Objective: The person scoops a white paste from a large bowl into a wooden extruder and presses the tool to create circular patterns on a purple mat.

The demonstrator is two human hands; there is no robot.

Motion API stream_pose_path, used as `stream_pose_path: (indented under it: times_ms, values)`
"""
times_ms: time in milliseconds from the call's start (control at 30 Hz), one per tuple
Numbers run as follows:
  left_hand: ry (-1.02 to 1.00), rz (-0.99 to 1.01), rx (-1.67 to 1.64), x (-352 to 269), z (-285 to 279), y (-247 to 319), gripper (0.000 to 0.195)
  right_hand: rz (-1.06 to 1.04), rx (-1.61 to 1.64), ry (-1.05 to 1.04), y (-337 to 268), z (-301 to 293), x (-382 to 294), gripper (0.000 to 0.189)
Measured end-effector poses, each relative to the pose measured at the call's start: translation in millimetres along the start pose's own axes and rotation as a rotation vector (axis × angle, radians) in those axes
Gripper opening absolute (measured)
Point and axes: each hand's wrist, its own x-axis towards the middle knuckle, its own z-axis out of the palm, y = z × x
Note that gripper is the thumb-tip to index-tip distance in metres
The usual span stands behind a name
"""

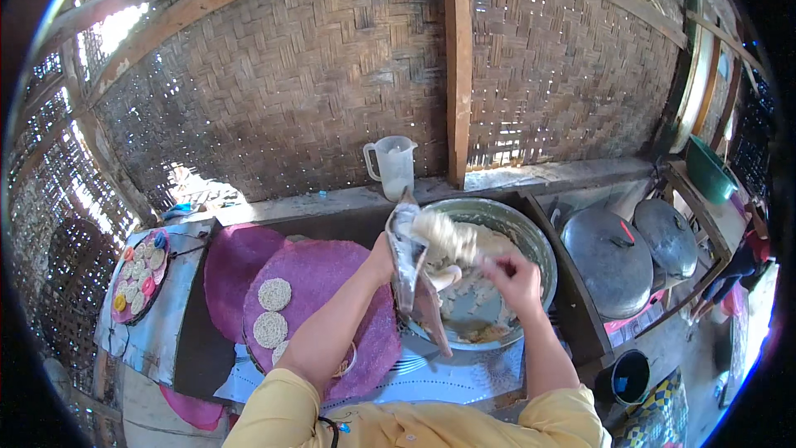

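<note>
A wide metal basin [541,230] holds pale, sticky dough [497,236]. My left hand [380,259] grips a wooden tool with a metal-faced part [407,261], tilted over the basin's left side. My right hand [515,277] is over the basin, its fingers curled beside a blurred lump of dough [448,236] at the tool; whether they hold some of it I cannot tell. Left of the basin lies a round purple mat [323,280] with several pale, round, noodle-like discs [270,330] along its left edge. My left forearm crosses over this mat.
A translucent plastic jug [396,168] stands on the ledge behind. Large lidded metal pots [606,261] sit right of the wooden partition, with a black bucket [629,376] below. At far left is a tray of colored discs [140,274]. Another person [743,255] is at far right.
</note>
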Motion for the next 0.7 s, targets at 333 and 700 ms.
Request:
stream_pose_path:
  times_ms: [333, 700]
  values:
    - [0.081, 0.193, -0.143, 0, -19, 11, 0.021, -0.091, 0.094, -0.078, 6, -1, -12, 0.027]
    - [-0.007, 0.283, -0.874, -7, -12, 45, 0.022, 0.088, 0.423, -0.203, 26, 35, 3, 0.025]
